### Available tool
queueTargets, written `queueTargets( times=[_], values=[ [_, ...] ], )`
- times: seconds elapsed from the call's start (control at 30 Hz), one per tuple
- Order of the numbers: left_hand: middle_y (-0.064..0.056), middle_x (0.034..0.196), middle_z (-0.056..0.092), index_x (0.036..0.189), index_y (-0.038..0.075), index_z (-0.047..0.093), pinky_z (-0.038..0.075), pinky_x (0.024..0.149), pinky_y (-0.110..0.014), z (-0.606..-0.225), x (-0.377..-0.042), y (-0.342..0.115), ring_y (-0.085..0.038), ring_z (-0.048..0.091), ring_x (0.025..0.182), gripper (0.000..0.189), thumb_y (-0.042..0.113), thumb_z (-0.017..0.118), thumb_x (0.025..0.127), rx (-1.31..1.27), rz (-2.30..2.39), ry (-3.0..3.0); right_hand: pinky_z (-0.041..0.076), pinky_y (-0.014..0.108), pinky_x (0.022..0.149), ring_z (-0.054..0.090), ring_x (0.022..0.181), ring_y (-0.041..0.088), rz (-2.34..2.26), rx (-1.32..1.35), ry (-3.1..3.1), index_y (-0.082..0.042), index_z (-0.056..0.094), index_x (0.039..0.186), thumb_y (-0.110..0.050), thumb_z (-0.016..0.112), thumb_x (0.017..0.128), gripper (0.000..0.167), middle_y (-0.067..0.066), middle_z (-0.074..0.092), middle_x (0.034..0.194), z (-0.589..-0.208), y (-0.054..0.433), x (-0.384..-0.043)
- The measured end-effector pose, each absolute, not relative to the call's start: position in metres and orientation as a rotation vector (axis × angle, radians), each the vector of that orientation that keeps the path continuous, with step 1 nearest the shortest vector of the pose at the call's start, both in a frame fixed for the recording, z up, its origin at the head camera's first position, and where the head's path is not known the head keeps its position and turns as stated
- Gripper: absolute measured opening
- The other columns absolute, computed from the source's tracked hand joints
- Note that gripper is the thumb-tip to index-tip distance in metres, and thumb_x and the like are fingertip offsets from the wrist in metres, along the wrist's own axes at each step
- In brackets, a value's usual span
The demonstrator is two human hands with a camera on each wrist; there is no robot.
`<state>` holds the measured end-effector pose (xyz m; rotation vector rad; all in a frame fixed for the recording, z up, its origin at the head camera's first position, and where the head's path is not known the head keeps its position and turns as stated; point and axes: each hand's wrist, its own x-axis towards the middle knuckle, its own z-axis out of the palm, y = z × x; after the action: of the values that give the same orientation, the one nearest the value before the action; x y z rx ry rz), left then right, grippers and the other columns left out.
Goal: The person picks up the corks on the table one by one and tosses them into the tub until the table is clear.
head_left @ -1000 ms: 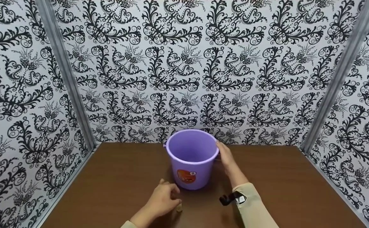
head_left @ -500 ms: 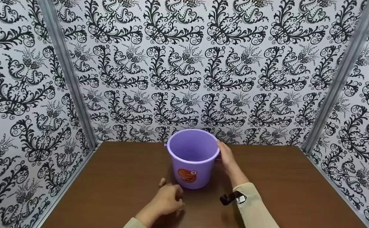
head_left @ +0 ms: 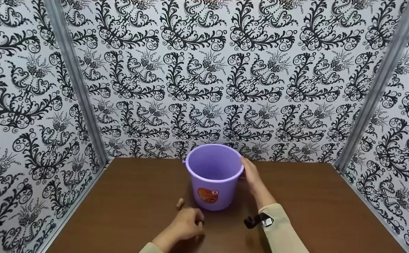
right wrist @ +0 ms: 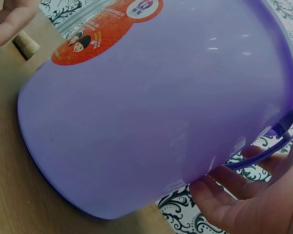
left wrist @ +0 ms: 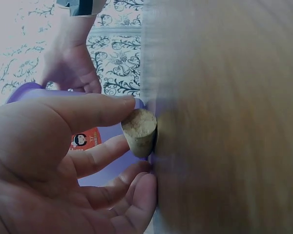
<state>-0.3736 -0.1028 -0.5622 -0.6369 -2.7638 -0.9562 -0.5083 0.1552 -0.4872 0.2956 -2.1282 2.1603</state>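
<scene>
A purple bucket (head_left: 213, 193) with an orange sticker stands upright on the brown table. My right hand (head_left: 251, 175) holds its right side near the rim. In the right wrist view, fingertips meet the bucket wall and the bucket's handle (right wrist: 259, 157) runs by the fingers. Low in front of the bucket, my left hand (head_left: 186, 224) pinches a cork (left wrist: 139, 127) at the tabletop, thumb and index finger on it, the other fingers curled. That cork is hidden behind the hand in the head view. Just beyond the knuckles lies a second cork (head_left: 180, 203), apart from the bucket.
The brown table (head_left: 137, 186) meets patterned walls (head_left: 204, 88) at the back and both sides, with grey metal posts (head_left: 74, 80) at the corners. A black strap piece (head_left: 255, 220) juts from the right wrist.
My left hand has shifted slightly right and toward me, and more of the second cork shows beyond it. The cork by its thumb is no longer visible from above. Bucket and right hand stay put.
</scene>
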Motion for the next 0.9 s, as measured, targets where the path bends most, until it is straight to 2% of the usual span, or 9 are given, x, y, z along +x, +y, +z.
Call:
queueTargets(
  times=[0.07, 0.3, 0.5, 0.57, 0.67, 0.73, 0.9],
  values=[
    [0.004, 0.078, 0.072, 0.084, 0.011, 0.075, 0.053, 0.066, -0.025, -0.563, -0.373, -0.102, -0.003, 0.060, 0.073, 0.013, 0.008, 0.076, 0.072, -0.625, -0.962, -2.774, 0.039, 0.047, 0.119, 0.049, 0.139, 0.052, 2.153, 0.301, -2.140, 0.017, 0.048, 0.147, -0.022, 0.036, 0.115, 0.051, 0.040, 0.052, 0.146, -0.478, 0.155, -0.499],
    [0.004, 0.077, 0.073, 0.085, 0.009, 0.076, 0.054, 0.067, -0.024, -0.563, -0.373, -0.102, -0.004, 0.061, 0.073, 0.014, 0.005, 0.075, 0.071, -0.616, -0.986, -2.780, 0.045, 0.032, 0.101, 0.053, 0.130, 0.051, 2.124, 0.299, -2.162, 0.017, 0.052, 0.141, -0.023, 0.039, 0.114, 0.050, 0.042, 0.055, 0.137, -0.468, 0.156, -0.487],
    [0.001, 0.079, 0.073, 0.085, 0.005, 0.075, 0.053, 0.067, -0.021, -0.563, -0.372, -0.102, -0.004, 0.061, 0.074, 0.015, 0.004, 0.073, 0.070, -0.645, -1.023, -2.755, 0.050, 0.031, 0.094, 0.063, 0.113, 0.034, 2.195, 0.346, -2.152, 0.016, 0.051, 0.142, -0.021, 0.037, 0.115, 0.048, 0.041, 0.058, 0.133, -0.470, 0.156, -0.487],
    [0.000, 0.079, 0.073, 0.084, 0.005, 0.076, 0.053, 0.066, -0.021, -0.562, -0.371, -0.102, -0.004, 0.061, 0.074, 0.015, 0.004, 0.071, 0.070, -0.648, -1.022, -2.751, 0.050, 0.031, 0.094, 0.064, 0.110, 0.028, 2.189, 0.332, -2.149, 0.016, 0.052, 0.140, -0.021, 0.037, 0.114, 0.048, 0.040, 0.058, 0.132, -0.471, 0.156, -0.489],
    [-0.002, 0.078, 0.074, 0.084, 0.005, 0.076, 0.053, 0.066, -0.021, -0.561, -0.371, -0.102, -0.004, 0.061, 0.073, 0.014, 0.004, 0.070, 0.071, -0.649, -1.018, -2.751, 0.048, 0.033, 0.098, 0.063, 0.109, 0.025, 2.173, 0.295, -2.145, 0.017, 0.054, 0.138, -0.021, 0.038, 0.114, 0.047, 0.039, 0.059, 0.131, -0.478, 0.157, -0.498],
    [-0.001, 0.078, 0.074, 0.084, 0.006, 0.076, 0.053, 0.066, -0.021, -0.561, -0.371, -0.101, -0.004, 0.063, 0.074, 0.014, 0.003, 0.070, 0.071, -0.649, -1.011, -2.756, 0.046, 0.033, 0.100, 0.062, 0.112, 0.026, 2.147, 0.270, -2.148, 0.016, 0.055, 0.137, -0.022, 0.038, 0.114, 0.048, 0.037, 0.060, 0.131, -0.485, 0.158, -0.507],
    [-0.001, 0.080, 0.074, 0.086, 0.005, 0.077, 0.053, 0.066, -0.021, -0.561, -0.371, -0.101, -0.005, 0.064, 0.075, 0.014, 0.002, 0.071, 0.072, -0.646, -1.025, -2.771, 0.045, 0.032, 0.102, 0.059, 0.124, 0.037, 2.134, 0.252, -2.146, 0.013, 0.055, 0.141, -0.028, 0.036, 0.115, 0.052, 0.036, 0.060, 0.136, -0.500, 0.159, -0.521]
  ],
)
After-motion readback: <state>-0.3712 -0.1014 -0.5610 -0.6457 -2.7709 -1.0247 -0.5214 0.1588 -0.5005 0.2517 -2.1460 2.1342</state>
